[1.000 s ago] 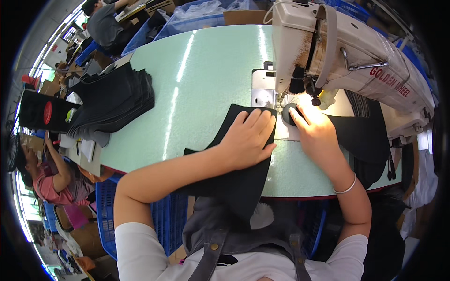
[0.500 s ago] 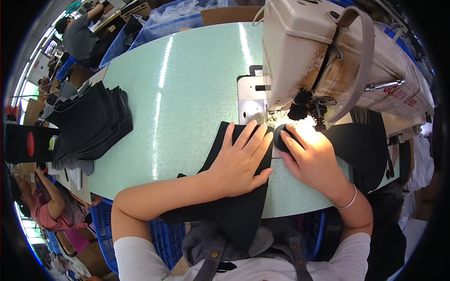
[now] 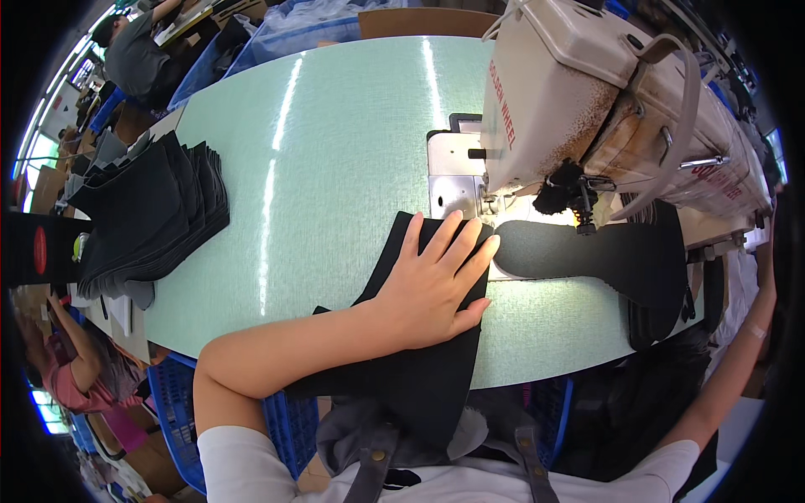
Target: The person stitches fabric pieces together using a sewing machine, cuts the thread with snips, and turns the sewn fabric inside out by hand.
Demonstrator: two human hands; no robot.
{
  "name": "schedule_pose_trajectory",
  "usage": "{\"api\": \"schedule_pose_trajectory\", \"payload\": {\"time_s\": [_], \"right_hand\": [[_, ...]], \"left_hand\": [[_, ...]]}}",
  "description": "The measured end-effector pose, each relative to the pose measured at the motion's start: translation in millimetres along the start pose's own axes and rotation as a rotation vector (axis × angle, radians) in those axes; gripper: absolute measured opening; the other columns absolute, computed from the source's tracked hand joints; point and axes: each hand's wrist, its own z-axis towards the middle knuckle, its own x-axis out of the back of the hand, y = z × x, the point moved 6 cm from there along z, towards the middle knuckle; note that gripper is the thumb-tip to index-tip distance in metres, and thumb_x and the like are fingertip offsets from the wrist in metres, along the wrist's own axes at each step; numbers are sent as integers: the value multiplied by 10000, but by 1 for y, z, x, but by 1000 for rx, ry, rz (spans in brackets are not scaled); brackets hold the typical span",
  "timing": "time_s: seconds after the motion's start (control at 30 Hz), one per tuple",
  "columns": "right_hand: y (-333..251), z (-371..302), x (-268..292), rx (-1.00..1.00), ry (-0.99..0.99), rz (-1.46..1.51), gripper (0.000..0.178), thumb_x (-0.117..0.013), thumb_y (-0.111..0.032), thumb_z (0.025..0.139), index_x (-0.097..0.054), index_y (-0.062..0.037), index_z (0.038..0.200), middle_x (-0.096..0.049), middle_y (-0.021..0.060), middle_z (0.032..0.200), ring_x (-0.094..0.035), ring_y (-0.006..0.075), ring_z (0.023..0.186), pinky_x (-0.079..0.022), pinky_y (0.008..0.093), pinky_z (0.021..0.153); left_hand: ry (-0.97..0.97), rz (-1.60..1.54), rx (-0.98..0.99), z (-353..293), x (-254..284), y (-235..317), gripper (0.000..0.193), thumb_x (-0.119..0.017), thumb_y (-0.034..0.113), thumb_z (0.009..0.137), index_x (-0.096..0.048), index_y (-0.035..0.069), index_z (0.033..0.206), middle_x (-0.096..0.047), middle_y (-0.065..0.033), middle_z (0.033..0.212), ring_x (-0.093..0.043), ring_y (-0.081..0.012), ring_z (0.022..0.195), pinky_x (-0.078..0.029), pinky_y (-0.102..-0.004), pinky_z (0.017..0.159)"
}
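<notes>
My left hand (image 3: 438,281) lies flat on a black fabric piece (image 3: 394,369), fingers spread, its fingertips close to the sewing machine's needle area. The fabric hangs over the table's front edge toward my lap. Right of those fingertips, a curved black piece (image 3: 570,247) with a rounded end rests under the lamp light and stretches rightward. My right arm reaches far out to the right. At the far end of the sewing machine (image 3: 579,92), my right hand (image 3: 766,247) is small and dim near the picture's rim, and its fingers cannot be made out.
A stack of black cut pieces (image 3: 155,214) sits at the left of the pale green table (image 3: 352,151). Blue crates (image 3: 314,38) stand behind it, and a blue basket (image 3: 176,402) is below its front edge. Two other people are at the left.
My right hand has let go of the curved black piece and moved far right to the machine's end. My left hand stays on the fabric. The view has shifted slightly.
</notes>
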Motion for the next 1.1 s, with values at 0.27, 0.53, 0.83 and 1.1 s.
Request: {"api": "schedule_pose_trajectory", "payload": {"time_s": [0.27,0.53,0.83,1.1], "right_hand": [[219,0,-22,-555,-316,460,350,-467,-210,1000,-535,55,1219,-577,167,1170,-540,251,1045,-430,370,908],[316,-10,-12,-799,-303,915,444,-466,-253,1012,-458,30,1354,-526,142,1325,-494,233,1207,-385,367,1013],[301,-3,1,-805,-182,822,582,-498,-370,1007,-356,-45,1468,-451,118,1441,-461,222,1279,-342,368,1074],[311,34,-9,-638,-185,714,483,-487,-319,979,-468,-30,1366,-545,126,1228,-526,217,1047,-397,342,874]], "left_hand": [[0,-31,-19,3,1,-1,681,-646,389,823,-454,60,1387,-374,-180,1444,-334,-378,1335,-250,-603,1083],[-29,-51,-21,5,-1,-2,685,-655,374,813,-456,48,1382,-380,-161,1463,-341,-379,1324,-243,-597,1088],[-19,-47,-14,4,0,-2,691,-665,368,805,-454,51,1382,-384,-171,1453,-341,-379,1329,-243,-584,1093],[4,-65,-4,3,2,-3,695,-678,362,800,-448,67,1386,-349,-223,1423,-327,-386,1347,-243,-582,1096]]}}
